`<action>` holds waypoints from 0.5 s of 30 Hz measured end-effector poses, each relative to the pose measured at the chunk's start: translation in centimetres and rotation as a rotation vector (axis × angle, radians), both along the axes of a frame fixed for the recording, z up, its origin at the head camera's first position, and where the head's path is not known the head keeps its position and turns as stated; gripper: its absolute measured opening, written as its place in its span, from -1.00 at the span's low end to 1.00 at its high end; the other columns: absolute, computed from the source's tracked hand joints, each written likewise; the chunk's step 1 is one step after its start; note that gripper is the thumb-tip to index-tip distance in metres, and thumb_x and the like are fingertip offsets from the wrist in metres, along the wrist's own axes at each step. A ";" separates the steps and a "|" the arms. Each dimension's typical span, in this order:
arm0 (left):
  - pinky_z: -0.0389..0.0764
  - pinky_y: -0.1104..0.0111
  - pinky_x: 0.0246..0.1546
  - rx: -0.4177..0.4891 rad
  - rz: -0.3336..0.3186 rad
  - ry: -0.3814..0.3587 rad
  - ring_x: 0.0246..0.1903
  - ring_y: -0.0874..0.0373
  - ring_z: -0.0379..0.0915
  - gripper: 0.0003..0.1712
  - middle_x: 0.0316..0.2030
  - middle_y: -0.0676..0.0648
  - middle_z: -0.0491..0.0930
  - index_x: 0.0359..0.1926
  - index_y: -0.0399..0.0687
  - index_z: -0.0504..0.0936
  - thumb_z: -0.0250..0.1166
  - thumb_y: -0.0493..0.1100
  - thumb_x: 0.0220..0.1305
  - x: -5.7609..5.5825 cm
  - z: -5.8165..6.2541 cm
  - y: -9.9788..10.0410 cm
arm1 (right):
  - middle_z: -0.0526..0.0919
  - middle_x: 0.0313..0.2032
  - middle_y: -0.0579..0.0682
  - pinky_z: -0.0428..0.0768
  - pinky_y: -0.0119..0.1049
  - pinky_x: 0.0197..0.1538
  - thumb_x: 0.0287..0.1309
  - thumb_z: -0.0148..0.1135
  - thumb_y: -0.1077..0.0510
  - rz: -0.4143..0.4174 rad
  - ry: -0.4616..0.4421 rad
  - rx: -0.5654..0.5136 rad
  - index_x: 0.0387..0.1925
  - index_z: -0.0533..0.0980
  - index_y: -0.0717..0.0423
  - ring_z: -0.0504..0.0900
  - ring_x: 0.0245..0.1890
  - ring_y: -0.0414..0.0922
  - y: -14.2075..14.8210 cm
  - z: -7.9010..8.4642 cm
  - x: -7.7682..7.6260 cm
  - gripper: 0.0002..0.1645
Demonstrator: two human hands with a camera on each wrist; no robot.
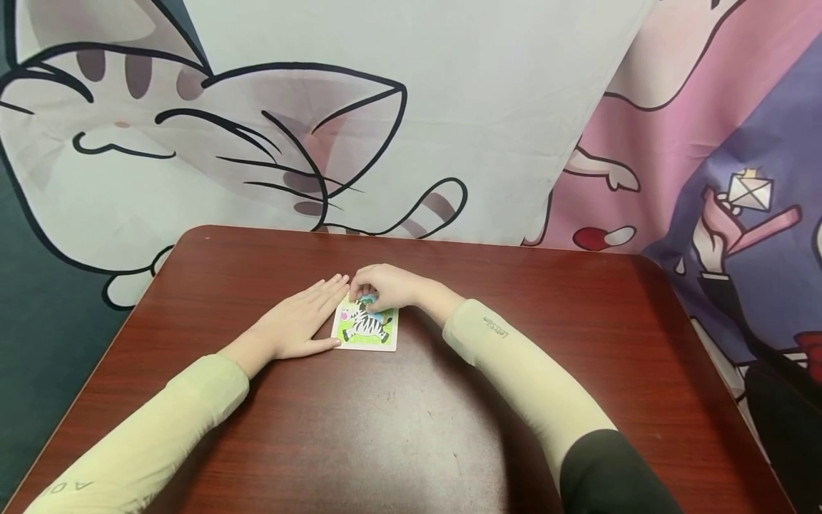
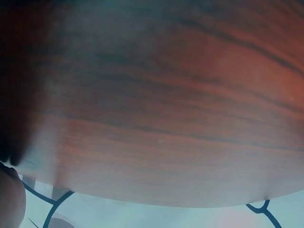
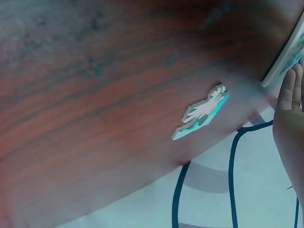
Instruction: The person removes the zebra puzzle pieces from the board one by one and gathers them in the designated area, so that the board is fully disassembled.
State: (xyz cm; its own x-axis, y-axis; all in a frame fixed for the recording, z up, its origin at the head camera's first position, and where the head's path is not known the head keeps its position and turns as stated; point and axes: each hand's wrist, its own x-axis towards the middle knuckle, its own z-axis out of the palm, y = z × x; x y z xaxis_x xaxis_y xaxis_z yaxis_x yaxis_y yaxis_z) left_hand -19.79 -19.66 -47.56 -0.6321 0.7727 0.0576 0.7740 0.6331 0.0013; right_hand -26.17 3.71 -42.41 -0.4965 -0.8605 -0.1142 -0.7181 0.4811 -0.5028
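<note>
While the left hand (image 1: 300, 321) lies flat, the right hand (image 1: 388, 287) curls.

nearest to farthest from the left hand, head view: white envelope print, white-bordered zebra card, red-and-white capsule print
1. White-bordered zebra card: just right of the left hand.
2. Red-and-white capsule print: farther right, on pink cloth.
3. White envelope print: farthest right, on purple cloth.

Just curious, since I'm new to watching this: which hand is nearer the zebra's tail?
Right. The right hand is over the upper part of the card, just beyond the tail; the left hand is across at the card's left edge.
</note>
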 end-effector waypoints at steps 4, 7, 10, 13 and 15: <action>-0.07 0.18 0.41 -0.003 0.001 0.000 0.44 0.03 -0.32 0.08 0.46 -0.16 -0.20 0.45 -0.18 -0.22 -0.17 0.47 0.21 0.0 0.0 0.0 | 0.54 -0.25 -0.12 0.42 -0.51 -0.09 -0.01 0.35 0.25 0.005 0.009 0.035 -0.18 0.56 0.01 0.45 -0.21 -0.26 -0.3 0.1 0.0 -0.71; -0.07 0.18 0.41 0.001 0.000 -0.001 0.44 0.03 -0.32 0.08 0.46 -0.17 -0.18 0.45 -0.17 -0.23 -0.17 0.47 0.21 0.0 0.0 0.0 | 0.53 -0.24 -0.11 0.42 -0.49 -0.08 -0.02 0.35 0.26 0.006 0.006 0.054 -0.18 0.56 0.02 0.44 -0.21 -0.26 -0.5 0.3 0.0 -0.70; -0.08 0.18 0.41 0.003 -0.001 -0.003 0.44 0.03 -0.33 0.08 0.46 -0.16 -0.19 0.46 -0.16 -0.24 -0.17 0.47 0.22 0.0 -0.1 0.0 | 0.53 -0.24 -0.11 0.42 -0.49 -0.09 -0.03 0.36 0.27 0.009 0.007 0.066 -0.18 0.55 0.03 0.43 -0.22 -0.25 -0.6 0.4 0.0 -0.70; -0.09 0.19 0.42 0.002 -0.002 -0.002 0.44 0.04 -0.33 0.07 0.46 -0.16 -0.19 0.46 -0.16 -0.24 -0.18 0.47 0.22 0.1 0.0 0.0 | 0.53 -0.25 -0.10 0.42 -0.49 -0.09 -0.04 0.36 0.28 0.008 0.002 0.058 -0.19 0.55 0.04 0.43 -0.22 -0.25 -0.6 0.3 0.0 -0.69; -0.09 0.19 0.41 0.004 -0.003 0.000 0.44 0.03 -0.31 0.08 0.46 -0.16 -0.18 0.46 -0.16 -0.24 -0.17 0.47 0.22 0.1 0.0 0.0 | 0.53 -0.25 -0.10 0.42 -0.50 -0.10 -0.05 0.37 0.28 0.002 -0.005 0.047 -0.20 0.55 0.04 0.44 -0.22 -0.25 -0.6 0.2 -0.1 -0.69</action>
